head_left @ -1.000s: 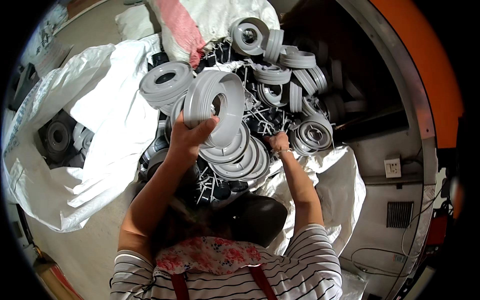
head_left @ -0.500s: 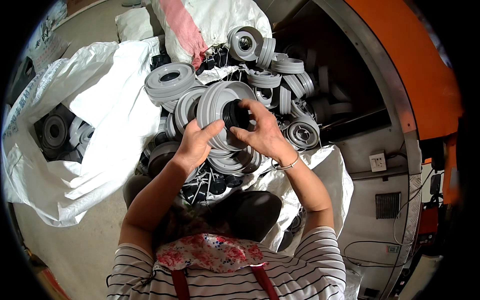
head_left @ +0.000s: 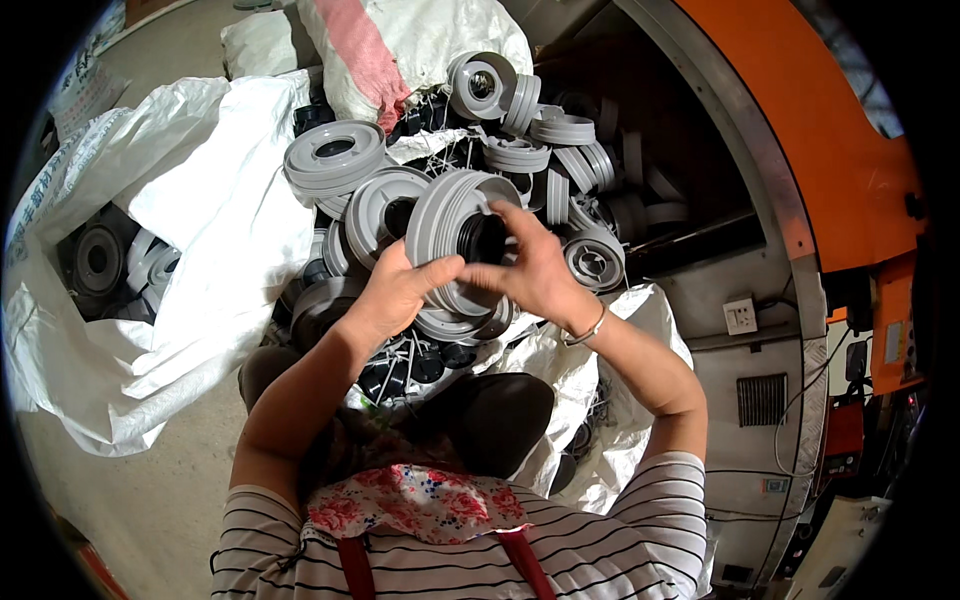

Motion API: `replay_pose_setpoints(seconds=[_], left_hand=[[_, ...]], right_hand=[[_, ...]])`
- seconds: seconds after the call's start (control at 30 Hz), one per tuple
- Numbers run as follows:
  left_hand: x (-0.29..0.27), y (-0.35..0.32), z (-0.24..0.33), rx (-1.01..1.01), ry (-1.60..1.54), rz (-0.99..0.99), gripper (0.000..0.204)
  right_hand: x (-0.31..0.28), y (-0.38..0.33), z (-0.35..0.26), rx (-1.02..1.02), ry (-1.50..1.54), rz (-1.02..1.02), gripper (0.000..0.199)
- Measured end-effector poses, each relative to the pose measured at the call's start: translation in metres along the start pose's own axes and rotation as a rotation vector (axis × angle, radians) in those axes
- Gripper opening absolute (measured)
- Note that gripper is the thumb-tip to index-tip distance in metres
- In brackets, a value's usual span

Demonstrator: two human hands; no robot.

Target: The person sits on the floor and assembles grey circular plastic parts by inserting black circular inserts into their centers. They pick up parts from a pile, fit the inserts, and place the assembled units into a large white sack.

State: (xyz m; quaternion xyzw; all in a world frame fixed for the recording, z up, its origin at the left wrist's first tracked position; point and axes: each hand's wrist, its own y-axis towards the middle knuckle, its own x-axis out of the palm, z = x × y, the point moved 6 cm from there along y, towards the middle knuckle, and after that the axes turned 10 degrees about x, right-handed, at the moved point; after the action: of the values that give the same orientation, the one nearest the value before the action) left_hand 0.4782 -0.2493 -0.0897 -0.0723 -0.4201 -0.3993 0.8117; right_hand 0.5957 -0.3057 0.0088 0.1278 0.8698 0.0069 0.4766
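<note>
The orange machine body (head_left: 790, 130) stands at 2 o'clock, its outer side cut off by the black edge of the lens. At 9 o'clock a wide white sack (head_left: 240, 190) gapes open; the parts inside lie in shadow, and its folded wall hides some of them. A striped sack (head_left: 450, 55), white with a pink band, sits at 12 o'clock and runs out of view at the top. A pale crumpled sack (head_left: 645, 375) spreads at 4 o'clock, partly covered by the right forearm. The heap of gray parts (head_left: 335, 175) arcs from 10 to 2 o'clock, and those at 1 o'clock fade into a dark recess (head_left: 610, 75) where outlines are hard to make out.

The gray ring (head_left: 432, 232) is held up in front of this heap, just off the centre toward 11 o'clock. Its open face points toward 3 o'clock and up at the camera; the bore axis runs roughly from 9 to 3 o'clock, while its longest extent, across the rim, lies about 12 to 6.

The left hand (head_left: 393, 292) grasps the ring from 8 o'clock, thumb across the near side, the other fingers hidden behind it. The right hand (head_left: 540, 268) comes in from 4 o'clock, fingers curled into the opening; they appear to grip the black insert (head_left: 484, 238), though blur makes the exact contact uncertain. Black pieces (head_left: 428, 366) with pale stems lie at 7 o'clock. A thin bracelet (head_left: 597, 326) circles the right wrist.
</note>
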Motion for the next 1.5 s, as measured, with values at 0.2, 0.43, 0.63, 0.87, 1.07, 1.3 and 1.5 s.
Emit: replay_pose_setpoints(seconds=[0.2,0.43,0.63,0.87,1.07,1.3,1.5], left_hand=[[0.008,0.0,0.001,0.073,0.228,0.05,0.052],[0.037,0.011,0.052,0.579,1.199,-0.126,0.081],[-0.01,0.06,0.067,0.735,1.914,-0.218,0.071],[0.003,0.066,0.043,0.435,1.332,0.0,0.044],[0.012,0.056,-0.063,-0.449,-0.101,0.354,0.054],[-0.015,0.046,-0.054,-0.389,-0.172,0.379,0.047],[-0.022,0.046,-0.049,-0.322,0.161,0.261,0.041]], right_hand=[[0.008,-0.002,0.03,0.186,0.191,-0.163,0.072],[0.022,-0.002,0.12,0.514,0.534,-0.323,0.066],[-0.067,-0.019,0.347,0.378,-0.68,0.313,0.081],[-0.082,-0.023,0.344,0.317,-0.897,0.311,0.043],[-0.043,-0.013,0.104,-0.263,-0.417,0.159,0.042],[-0.009,0.038,0.236,0.545,0.519,0.403,0.033],[0.094,0.043,0.417,0.871,-0.292,0.211,0.055]])
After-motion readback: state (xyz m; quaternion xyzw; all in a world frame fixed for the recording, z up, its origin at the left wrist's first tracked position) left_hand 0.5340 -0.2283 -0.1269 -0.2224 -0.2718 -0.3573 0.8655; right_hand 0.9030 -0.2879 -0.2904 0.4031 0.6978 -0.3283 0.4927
